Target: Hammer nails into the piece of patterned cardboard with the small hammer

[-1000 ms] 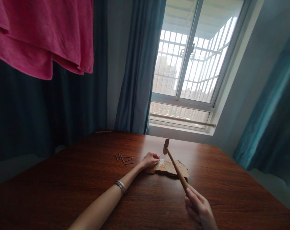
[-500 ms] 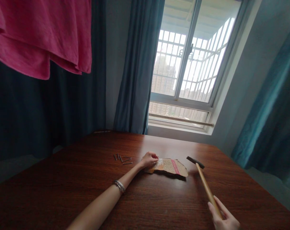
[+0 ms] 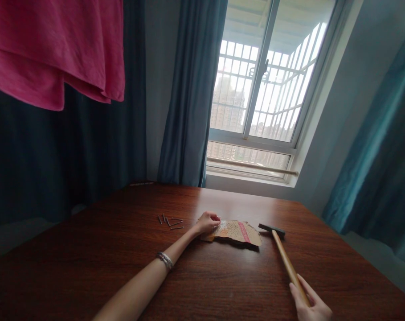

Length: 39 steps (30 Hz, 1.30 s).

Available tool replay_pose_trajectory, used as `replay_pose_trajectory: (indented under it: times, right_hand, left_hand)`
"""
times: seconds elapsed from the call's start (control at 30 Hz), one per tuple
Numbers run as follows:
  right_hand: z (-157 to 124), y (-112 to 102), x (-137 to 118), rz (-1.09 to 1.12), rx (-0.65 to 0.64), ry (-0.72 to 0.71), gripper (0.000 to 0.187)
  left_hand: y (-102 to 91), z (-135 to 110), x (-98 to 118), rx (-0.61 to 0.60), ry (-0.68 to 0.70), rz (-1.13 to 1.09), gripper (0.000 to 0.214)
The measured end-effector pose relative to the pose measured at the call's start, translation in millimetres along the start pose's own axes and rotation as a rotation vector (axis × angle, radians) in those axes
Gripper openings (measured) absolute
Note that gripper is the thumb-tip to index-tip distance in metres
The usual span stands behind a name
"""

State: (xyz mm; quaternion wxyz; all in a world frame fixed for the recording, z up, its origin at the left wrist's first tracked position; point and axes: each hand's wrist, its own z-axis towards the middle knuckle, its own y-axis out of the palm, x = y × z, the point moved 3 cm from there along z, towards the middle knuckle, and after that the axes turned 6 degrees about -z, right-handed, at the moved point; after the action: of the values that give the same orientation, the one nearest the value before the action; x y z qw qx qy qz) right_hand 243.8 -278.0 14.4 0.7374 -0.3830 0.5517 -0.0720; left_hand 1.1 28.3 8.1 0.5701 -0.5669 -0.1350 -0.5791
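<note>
A patterned piece of cardboard [image 3: 237, 232], with a pink stripe and a ragged front edge, lies on the brown wooden table [image 3: 202, 281]. Over its left end rests my left hand [image 3: 209, 222], thumb and fingers pinched together; whatever is between the fingertips is too small to make out. My right hand [image 3: 311, 303] is wrapped round the lower handle of a hammer [image 3: 287, 258]. The dark hammer head is just to the right of the cardboard, low over the table; whether it touches the surface I cannot tell. Several loose nails [image 3: 169, 220] lie left of my left hand.
Behind the table stand a blue curtain [image 3: 189, 111] and a barred window [image 3: 252, 98]. A pink cloth [image 3: 82, 49] hangs at the upper left. Another blue curtain [image 3: 366, 165] hangs along the right side.
The hammer head has dipped slightly and shifted a little left, with my right hand still around its handle. My left hand keeps its pinch over the cardboard.
</note>
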Motion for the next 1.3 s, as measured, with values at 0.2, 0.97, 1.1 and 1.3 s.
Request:
replay_pose_trajectory:
  times: [0.2,0.97,1.1,1.3]
  right_hand:
    - [20.9,-1.3,8.2,-0.088,-0.182,0.033,0.059]
    - [15.2,18.5,-34.2,-0.446,0.097,-0.503,0.043]
    - [8.7,48.7,-117.1,-0.308,-0.034,-0.798,0.034]
    - [23.0,129.3,-171.0,-0.377,-0.223,-0.987,0.027]
  left_hand:
    - [0.4,0.3,-0.9,0.011,-0.049,0.027,0.022]
    - [0.3,-0.6,-1.1,0.017,0.014,0.041,0.023]
    - [0.5,-2.3,1.5,0.011,-0.007,0.076,0.023]
    - [1.2,-1.8,1.9,0.018,-0.004,0.082,0.022]
